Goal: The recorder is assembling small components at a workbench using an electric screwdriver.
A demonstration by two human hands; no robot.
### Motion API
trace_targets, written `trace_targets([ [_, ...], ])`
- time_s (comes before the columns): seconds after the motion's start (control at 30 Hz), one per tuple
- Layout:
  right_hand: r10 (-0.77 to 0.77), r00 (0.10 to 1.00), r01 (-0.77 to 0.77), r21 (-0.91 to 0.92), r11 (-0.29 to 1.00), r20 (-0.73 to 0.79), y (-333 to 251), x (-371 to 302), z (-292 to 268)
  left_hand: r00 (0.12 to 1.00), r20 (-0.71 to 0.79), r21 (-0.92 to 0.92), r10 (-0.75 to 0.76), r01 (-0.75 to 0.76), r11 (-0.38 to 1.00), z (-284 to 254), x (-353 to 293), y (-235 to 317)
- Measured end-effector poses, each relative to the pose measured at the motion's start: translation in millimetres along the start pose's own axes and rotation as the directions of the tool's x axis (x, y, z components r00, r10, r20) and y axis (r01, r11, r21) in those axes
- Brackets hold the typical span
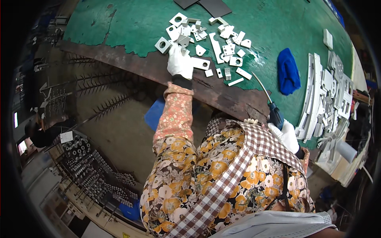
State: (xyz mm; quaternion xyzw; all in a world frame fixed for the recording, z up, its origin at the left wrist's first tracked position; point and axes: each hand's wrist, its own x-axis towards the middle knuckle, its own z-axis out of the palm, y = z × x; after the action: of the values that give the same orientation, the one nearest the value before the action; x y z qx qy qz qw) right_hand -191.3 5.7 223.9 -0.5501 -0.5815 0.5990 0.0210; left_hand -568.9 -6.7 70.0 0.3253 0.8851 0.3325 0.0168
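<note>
My left hand (179, 62), in a white glove, reaches to the near left edge of a spread of small silvery metal parts. Its fingers are bent against a small metal part (184, 51), which they partly hide. Close by lie a square block with a round hole (162, 45) and a flat plate with a hole (201, 63). Low on the right, my gloved right hand (286, 137) grips a blue-handled scraper (276, 116). Its thin curved steel blade points up and left, over the bench edge and apart from the parts.
The green bench top (131, 29) has a worn, dark front edge (119, 58). A blue cloth (288, 71) lies right of the parts. Farther right are long metal strips (311, 97) and stacked plates (343, 93). Dark sheets (214, 6) lie at the back; racks of parts (93, 174) stand lower left.
</note>
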Motion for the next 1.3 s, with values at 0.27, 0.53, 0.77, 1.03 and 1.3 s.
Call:
trace_targets([
  [0.27,-0.029,0.994,0.03,-0.005,1.0,0.106,-11,11,11,0.857,0.418,-0.169,0.301,-0.252,0.953,8,-37,43],
  [0.53,-0.137,0.877,0.118,0.07,0.991,0.461,-18,21,19,0.677,0.654,-0.691,-0.339,0.717,0.098,-38,-128,-3],
  [0.77,-0.221,0.605,0.692,-0.368,0.622,0.765,-28,58,92,0.65,0.56,-0.768,-0.514,0.174,-0.616,-86,-241,-134],
  [1.03,-0.026,0.406,0.871,-0.378,0.314,0.914,2,59,141,0.065,0.485,-0.747,-0.872,-0.488,-0.452,-81,-326,-132],
  [1.3,0.043,0.27,0.949,-0.273,0.157,0.962,10,62,171,0.078,0.421,-0.637,-0.903,-0.684,-0.356,-66,-364,-134],
])
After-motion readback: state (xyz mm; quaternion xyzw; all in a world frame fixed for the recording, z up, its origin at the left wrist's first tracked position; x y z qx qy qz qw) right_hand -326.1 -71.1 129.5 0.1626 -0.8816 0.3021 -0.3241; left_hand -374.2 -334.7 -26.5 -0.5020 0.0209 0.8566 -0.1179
